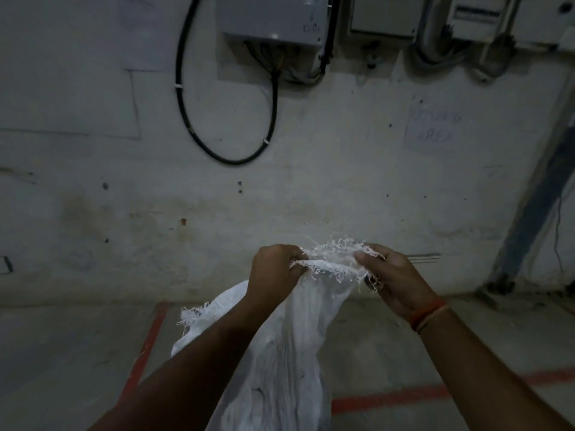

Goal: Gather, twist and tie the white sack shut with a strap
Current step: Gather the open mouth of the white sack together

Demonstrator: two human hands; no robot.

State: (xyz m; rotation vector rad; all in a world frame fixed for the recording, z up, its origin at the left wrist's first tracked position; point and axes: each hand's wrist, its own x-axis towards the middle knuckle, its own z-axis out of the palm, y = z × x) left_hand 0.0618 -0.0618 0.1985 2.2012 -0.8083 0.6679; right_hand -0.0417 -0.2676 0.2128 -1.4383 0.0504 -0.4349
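Seemingly early yet, from the head view: the left hand point(273, 265) and right hand point(395, 275) each keep a closed grip on the frayed mouth of the white sack point(289, 353), held up above the floor point(404, 337); gathering is underway; twisting and tying remain; no strap shows.

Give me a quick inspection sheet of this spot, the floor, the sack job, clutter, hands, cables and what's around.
Surface: bare concrete floor with red painted lines.
Job's things: white sack, frayed mouth bunched, not tied; strap not seen.
Clutter: nothing seen.
Grippers: left hand and right hand both grip the mouth.
Cables: black cable loops below a grey box.
Surroundings: stained white wall, paper notice.
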